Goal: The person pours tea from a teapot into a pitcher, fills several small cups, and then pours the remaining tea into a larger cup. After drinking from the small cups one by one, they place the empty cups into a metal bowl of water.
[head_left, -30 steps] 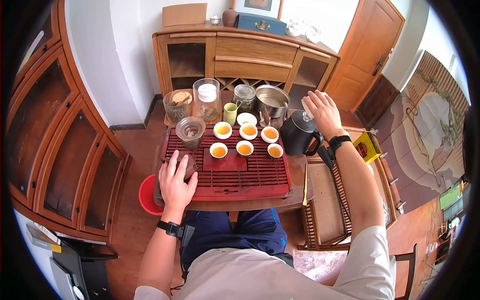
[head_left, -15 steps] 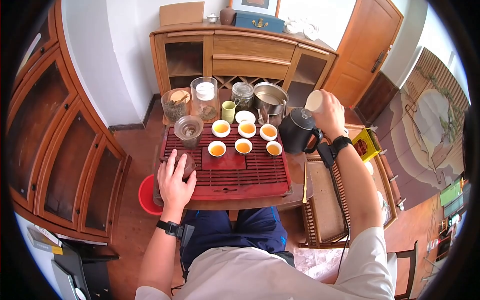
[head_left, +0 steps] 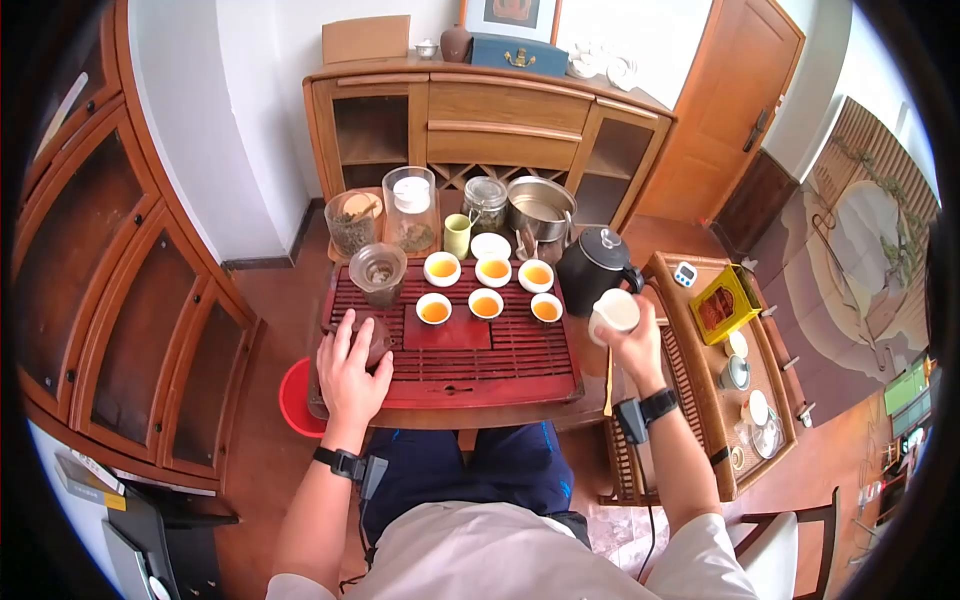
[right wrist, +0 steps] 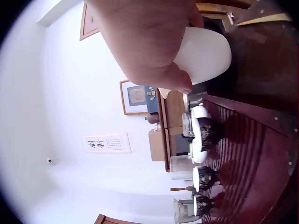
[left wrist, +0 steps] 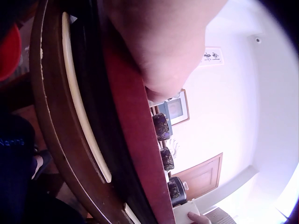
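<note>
My right hand (head_left: 637, 345) grips a white pitcher (head_left: 614, 312) by its side, just off the right edge of the tea tray, in front of the black kettle (head_left: 592, 270). In the right wrist view the pitcher's smooth white wall (right wrist: 205, 55) shows beyond the thumb. My left hand (head_left: 350, 375) rests over a dark brown clay teapot (head_left: 376, 345) at the tray's left front, fingers stretched across it and thumb along its near side. Several small cups (head_left: 485, 303) of amber tea stand in two rows on the slatted red tray (head_left: 470, 375).
Behind the cups stand a glass strainer cup (head_left: 379, 275), a green cup (head_left: 457, 236), glass jars (head_left: 411, 215) and a steel pot (head_left: 540, 205). A wicker side table (head_left: 690, 375) at right carries a yellow box (head_left: 722, 303) and small ware. A red bucket (head_left: 299, 398) sits at lower left.
My right hand has left the kettle's far side and come down toward me with the white pitcher, now in front of the kettle. The left hand has stayed over the teapot.
</note>
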Tool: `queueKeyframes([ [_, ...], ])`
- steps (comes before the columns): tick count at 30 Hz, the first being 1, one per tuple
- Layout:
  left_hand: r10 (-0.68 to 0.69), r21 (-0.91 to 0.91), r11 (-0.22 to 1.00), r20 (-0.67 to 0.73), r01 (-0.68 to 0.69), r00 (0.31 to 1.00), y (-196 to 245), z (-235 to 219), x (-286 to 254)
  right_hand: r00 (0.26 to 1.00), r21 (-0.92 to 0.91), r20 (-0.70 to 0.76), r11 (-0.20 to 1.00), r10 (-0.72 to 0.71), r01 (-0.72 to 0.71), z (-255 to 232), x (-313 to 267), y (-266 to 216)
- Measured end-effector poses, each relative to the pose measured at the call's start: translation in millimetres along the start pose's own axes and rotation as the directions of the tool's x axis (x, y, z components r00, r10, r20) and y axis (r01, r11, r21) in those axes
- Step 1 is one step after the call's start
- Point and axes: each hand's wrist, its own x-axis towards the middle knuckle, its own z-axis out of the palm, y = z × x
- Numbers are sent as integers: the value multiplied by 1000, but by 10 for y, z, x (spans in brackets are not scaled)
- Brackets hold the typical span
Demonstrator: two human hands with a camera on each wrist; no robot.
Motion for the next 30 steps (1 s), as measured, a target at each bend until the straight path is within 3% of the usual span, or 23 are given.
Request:
queueKeyframes([
  [3,4,-7,1000,-11,-5,1000,-19,13,-11,995,9,36,995,95,-95,72,-173,-42],
  [14,9,-22,1000,-30,-9,1000,-3,-7,-1,994,-84,67,994,82,-76,139,-379,94],
  [16,20,-9,1000,-56,-20,998,-18,26,11,999,-68,-38,997,-26,23,161,-282,151],
  [18,25,-6,1000,-46,-26,999,-23,20,-12,992,-94,-76,991,-97,90,115,-282,-165],
  [20,24,-7,1000,-46,-24,999,-22,10,-17,881,-315,-14,838,-473,445,121,-226,-368],
  [21,24,-10,1000,-45,-24,999,-17,11,-6,868,-282,17,831,-496,480,160,-186,-516],
  [24,12,-12,1000,-35,-12,999,-9,4,-3,887,-365,126,811,-445,458,400,-87,-660],
  [25,15,-11,1000,-37,-16,999,-14,6,-12,922,-411,152,826,-356,387,453,-94,-789],
  [30,27,-16,1000,-42,-27,999,-40,33,-10,946,-513,181,795,-270,324,681,-22,-819],
])
